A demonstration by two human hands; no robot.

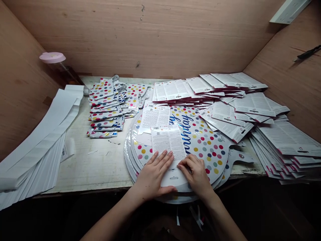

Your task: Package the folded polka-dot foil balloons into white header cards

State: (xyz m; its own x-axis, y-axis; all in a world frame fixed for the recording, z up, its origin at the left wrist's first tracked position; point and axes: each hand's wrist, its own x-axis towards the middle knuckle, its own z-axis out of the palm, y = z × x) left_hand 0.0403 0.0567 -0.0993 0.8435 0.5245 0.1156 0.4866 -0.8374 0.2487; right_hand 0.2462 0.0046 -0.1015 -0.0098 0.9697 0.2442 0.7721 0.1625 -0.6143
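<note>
A white printed cardboard packet (167,142) with a hang hole at its near end lies on a pile of flat, round foil balloons (210,154) with coloured dots and blue "birthday" lettering. My left hand (156,172) rests flat on the packet's left side, fingers stretched out, thumb near the hang hole. My right hand (194,172) is at the packet's right edge, thumb and forefinger pinched together against its surface. Whatever is between those fingertips is too small to make out. Just beyond lies another printed card (155,117), partly under the packet.
Folded dotted foil balloons (106,115) are stacked at the back left. White paper strips (47,144) lie at the far left, near a pink-lidded bottle (54,58). Piles of printed packets (291,137) fill the right. Wooden panels (150,36) enclose the table (87,167).
</note>
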